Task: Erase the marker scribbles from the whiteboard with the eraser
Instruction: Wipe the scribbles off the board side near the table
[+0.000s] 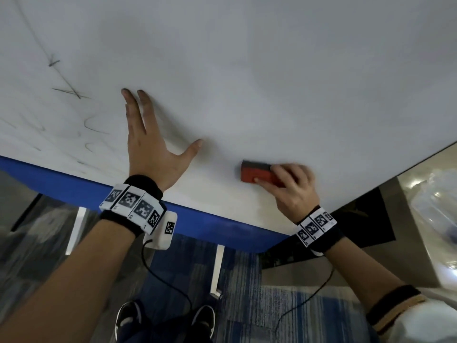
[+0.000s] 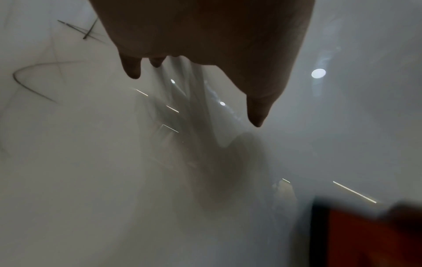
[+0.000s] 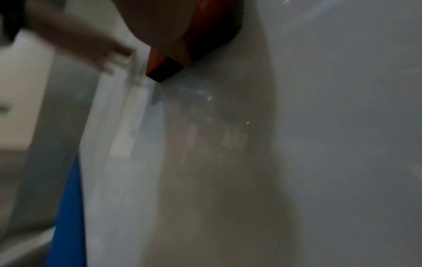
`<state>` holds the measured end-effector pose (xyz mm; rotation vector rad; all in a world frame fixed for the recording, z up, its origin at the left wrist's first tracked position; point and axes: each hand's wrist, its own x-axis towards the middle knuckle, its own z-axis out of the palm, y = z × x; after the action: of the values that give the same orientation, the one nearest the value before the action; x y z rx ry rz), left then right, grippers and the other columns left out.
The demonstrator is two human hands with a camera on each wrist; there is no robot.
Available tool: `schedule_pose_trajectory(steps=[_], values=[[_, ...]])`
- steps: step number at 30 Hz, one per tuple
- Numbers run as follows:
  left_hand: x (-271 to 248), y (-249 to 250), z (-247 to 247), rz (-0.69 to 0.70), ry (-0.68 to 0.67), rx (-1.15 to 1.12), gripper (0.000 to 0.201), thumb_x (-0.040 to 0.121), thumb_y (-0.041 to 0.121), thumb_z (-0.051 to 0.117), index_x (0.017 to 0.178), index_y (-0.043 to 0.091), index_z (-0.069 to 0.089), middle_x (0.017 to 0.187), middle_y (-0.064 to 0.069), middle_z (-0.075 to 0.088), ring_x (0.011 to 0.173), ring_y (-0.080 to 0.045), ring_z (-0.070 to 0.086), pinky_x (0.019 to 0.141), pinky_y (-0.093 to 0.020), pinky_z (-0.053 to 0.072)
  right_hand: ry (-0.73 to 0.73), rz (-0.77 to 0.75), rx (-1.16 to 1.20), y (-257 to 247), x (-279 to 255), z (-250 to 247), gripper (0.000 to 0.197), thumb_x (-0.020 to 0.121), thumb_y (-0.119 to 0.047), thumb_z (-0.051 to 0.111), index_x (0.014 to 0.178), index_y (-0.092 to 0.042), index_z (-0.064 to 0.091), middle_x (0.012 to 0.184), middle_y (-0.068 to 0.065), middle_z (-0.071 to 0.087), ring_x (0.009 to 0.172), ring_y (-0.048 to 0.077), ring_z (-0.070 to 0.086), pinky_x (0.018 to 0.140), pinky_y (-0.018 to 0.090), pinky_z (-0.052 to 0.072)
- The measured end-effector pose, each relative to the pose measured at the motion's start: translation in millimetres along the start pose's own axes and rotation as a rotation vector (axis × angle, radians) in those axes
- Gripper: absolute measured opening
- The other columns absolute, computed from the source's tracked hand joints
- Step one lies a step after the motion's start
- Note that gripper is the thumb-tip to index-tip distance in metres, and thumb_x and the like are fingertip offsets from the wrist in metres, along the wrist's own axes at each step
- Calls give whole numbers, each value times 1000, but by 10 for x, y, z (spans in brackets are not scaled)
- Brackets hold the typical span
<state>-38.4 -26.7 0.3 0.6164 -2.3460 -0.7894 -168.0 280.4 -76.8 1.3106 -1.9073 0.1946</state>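
The whiteboard [image 1: 247, 58] fills most of the head view, with a blue edge [image 1: 74, 184] along its lower side. Below it lies blue patterned carpet [image 1: 284, 305], where my shoes [image 1: 128, 318] show. Scribbles [image 1: 71, 92] remain on the board's left part: crossed strokes and several curved lines; the middle and right parts look clean. My left hand [image 1: 150, 149] lies flat on the board just right of the scribbles, fingers straight and spread, thumb out toward the right, holding nothing. My right hand [image 1: 291, 189] is lower right on the board, near the blue edge, fingers and thumb curled round the eraser [image 1: 257, 173]. The eraser is red with a dark felt face; the right wrist view shows that face pressed against the board. It sits well apart from the scribbles, with my left hand between them. Both wrists carry marker bands [image 1: 133, 206]
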Motion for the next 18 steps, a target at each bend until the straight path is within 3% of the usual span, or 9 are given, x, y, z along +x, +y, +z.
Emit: schedule_pose_trajectory(steps=[3, 6, 9, 11, 15, 18], values=[[-5, -49, 7, 22, -7, 10, 130, 75, 75, 67, 159, 11, -8, 166, -15, -18, 156, -27, -7, 126, -48, 17, -247, -329, 92, 32, -611, 403, 36, 105, -3, 48, 121, -20, 75, 125, 8, 69, 114, 33, 53, 100, 46, 41], [-7, -62, 25, 23, -17, 18, 131, 75, 73, 70, 159, 10, -9, 165, -15, -20, 156, -28, -9, 126, -48, 17, -412, -510, 90, 89, -1221, 722, 46, 109, -4, 36, 105, -15, 81, 118, 7, 73, 112, 32, 53, 104, 43, 40], [-6, -11, 81, 6, -27, 22, 136, 73, 73, 71, 158, 6, -11, 164, -18, -22, 155, -33, -12, 127, -40, 5, -598, -470, 36, 49, -1641, 828, 26, 96, -5, 57, 106, -11, 80, 117, 5, 73, 108, 29, 62, 107, 40, 40], [-6, 18, 115, -16, -29, 10, 138, 72, 75, 71, 157, 4, -12, 163, -19, -23, 154, -35, -13, 125, -36, 0, -647, -383, 14, -68, -1681, 913, 28, 90, -4, 57, 106, -9, 79, 111, 6, 73, 100, 28, 67, 104, 39, 42], [-6, -12, 145, -9, -26, 9, 139, 71, 77, 69, 158, 6, -13, 164, -17, -24, 154, -34, -13, 123, -34, 1, -719, -308, 68, -344, -1442, 1127, 29, 71, -5, 79, 100, -9, 78, 102, 6, 74, 91, 27, 71, 96, 35, 49], [-14, -60, 139, 7, -27, 23, 138, 71, 75, 70, 158, 8, -13, 164, -17, -23, 154, -35, -12, 123, -36, 4, -713, -342, 100, -652, -1057, 1266, 31, 69, -12, 88, 99, -14, 81, 108, 4, 73, 97, 26, 70, 95, 35, 55]])
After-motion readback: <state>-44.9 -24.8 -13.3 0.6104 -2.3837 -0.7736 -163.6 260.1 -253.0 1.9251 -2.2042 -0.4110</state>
